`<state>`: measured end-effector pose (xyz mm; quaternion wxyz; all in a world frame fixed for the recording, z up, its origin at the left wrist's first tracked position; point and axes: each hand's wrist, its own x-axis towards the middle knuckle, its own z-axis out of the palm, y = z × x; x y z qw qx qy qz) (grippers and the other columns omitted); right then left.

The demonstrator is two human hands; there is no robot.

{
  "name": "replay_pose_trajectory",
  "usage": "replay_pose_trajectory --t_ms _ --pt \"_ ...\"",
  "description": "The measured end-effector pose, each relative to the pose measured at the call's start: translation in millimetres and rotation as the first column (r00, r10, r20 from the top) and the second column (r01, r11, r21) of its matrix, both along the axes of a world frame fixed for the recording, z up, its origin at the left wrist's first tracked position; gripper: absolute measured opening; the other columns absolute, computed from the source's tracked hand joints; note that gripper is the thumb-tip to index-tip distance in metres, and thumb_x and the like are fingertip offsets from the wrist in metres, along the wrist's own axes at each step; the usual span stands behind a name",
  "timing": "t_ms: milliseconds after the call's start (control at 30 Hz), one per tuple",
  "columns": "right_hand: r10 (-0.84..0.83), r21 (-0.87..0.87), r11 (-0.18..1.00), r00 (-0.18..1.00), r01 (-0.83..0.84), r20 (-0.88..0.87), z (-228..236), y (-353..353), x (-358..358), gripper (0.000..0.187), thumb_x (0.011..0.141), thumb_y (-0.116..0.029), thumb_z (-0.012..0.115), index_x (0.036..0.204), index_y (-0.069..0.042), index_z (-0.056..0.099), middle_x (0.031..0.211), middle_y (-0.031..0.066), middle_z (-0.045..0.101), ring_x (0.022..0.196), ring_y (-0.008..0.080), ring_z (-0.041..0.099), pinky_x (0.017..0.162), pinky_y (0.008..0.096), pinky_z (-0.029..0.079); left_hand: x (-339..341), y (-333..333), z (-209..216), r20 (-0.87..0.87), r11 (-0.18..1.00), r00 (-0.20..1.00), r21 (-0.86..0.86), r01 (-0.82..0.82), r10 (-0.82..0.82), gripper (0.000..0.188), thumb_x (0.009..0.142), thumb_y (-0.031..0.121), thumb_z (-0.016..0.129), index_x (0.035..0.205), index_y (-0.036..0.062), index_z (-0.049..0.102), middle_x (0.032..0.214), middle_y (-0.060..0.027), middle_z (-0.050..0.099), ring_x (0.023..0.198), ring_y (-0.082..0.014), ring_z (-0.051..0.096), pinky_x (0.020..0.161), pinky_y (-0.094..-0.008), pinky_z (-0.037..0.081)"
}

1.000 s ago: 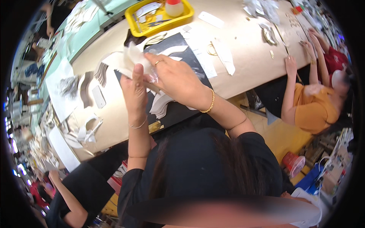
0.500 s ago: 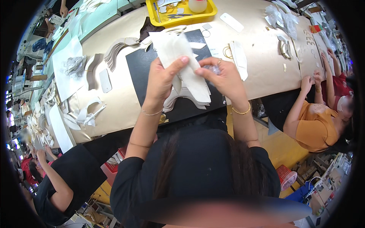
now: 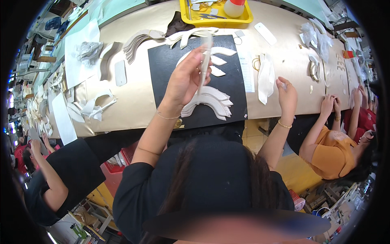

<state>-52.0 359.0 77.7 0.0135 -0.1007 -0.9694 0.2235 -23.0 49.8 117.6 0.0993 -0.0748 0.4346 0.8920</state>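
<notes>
Above the black mat (image 3: 164, 77), my left hand (image 3: 185, 79) pinches a flat cream-coloured piece (image 3: 204, 67), seen nearly edge-on between thumb and fingers. Below it, a fanned stack of curved cream pieces (image 3: 213, 101) lies on the mat's near part. More curved pale pieces (image 3: 223, 51) lie at the mat's far side, partly behind my hand. My right hand (image 3: 287, 97) is raised to the right of the mat, its fingers drawn together around a small whitish bit that I cannot make out. A white cut piece (image 3: 265, 79) lies to its left.
A yellow tray (image 3: 217, 21) with scissors and a red-topped bottle (image 3: 234, 7) stands at the back. Curved grey strips (image 3: 138, 42), a dark brown piece (image 3: 178, 25) and crumpled plastic (image 3: 87, 55) lie leftward. Co-workers sit at both sides, one in an orange top (image 3: 331, 150).
My right hand has let go of the cream piece and moved right. My left hand has turned the piece edge-on. The whole view has shifted, with the table now farther right.
</notes>
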Motion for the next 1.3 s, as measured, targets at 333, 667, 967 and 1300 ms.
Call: replay_pose_trajectory --t_ms 333,667,967,1300 --pt "0.393 -0.364 0.701 0.758 -0.613 -0.521 68 -143 28 0.023 0.077 -0.014 0.079 0.094 -0.003 0.068 0.073 0.005 0.059 0.063 0.0154 0.055 0.059 0.027 0.045 8 2 2 -0.077 0.992 0.992 -0.064 -0.105 0.1 0.041 0.099 0.021 0.051 0.128 -0.007 0.049 0.116 -0.0133 0.061 0.1 -0.0177 0.061 0.085 -0.0321 0.052" --pt "0.401 -0.537 0.626 0.824 -0.566 -0.4 68 -162 19 0.043 0.065 -0.026 0.087 0.088 -0.002 0.06 0.082 0.0094 0.063 0.072 0.0205 0.062 0.064 0.0304 0.051 25 0 17 -0.186 0.99 0.975 0.085 -0.111 0.125 0.047 0.102 0.03 0.044 0.124 -0.0115 0.052 0.115 -0.0163 0.059 0.105 -0.0206 0.058 0.086 -0.0334 0.052" --pt "0.465 -0.817 0.401 0.861 -0.415 -0.208 64 -147 15 0.039 0.067 -0.012 0.087 0.092 -0.005 0.058 0.083 -0.0022 0.057 0.077 0.0053 0.054 0.068 0.0195 0.047 26 -1 10 -0.159 0.995 0.983 0.033 -0.091 0.095 0.033 0.09 0.011 0.066 0.116 -0.0082 0.061 0.106 -0.0109 0.062 0.092 -0.0165 0.064 0.083 -0.0274 0.053" --pt "0.41 -0.718 0.406 0.815 -0.566 -0.41 61 -150 12 0.022 0.083 -0.022 0.071 0.089 -0.002 0.066 0.084 0.0123 0.067 0.075 0.0244 0.066 0.069 0.033 0.051 24 -10 -2 -0.104 0.966 0.973 -0.135 -0.219 0.206 0.014 0.093 0.009 0.06 0.104 0.0001 0.061 0.093 -0.004 0.064 0.078 -0.0077 0.059 0.061 -0.0176 0.046"
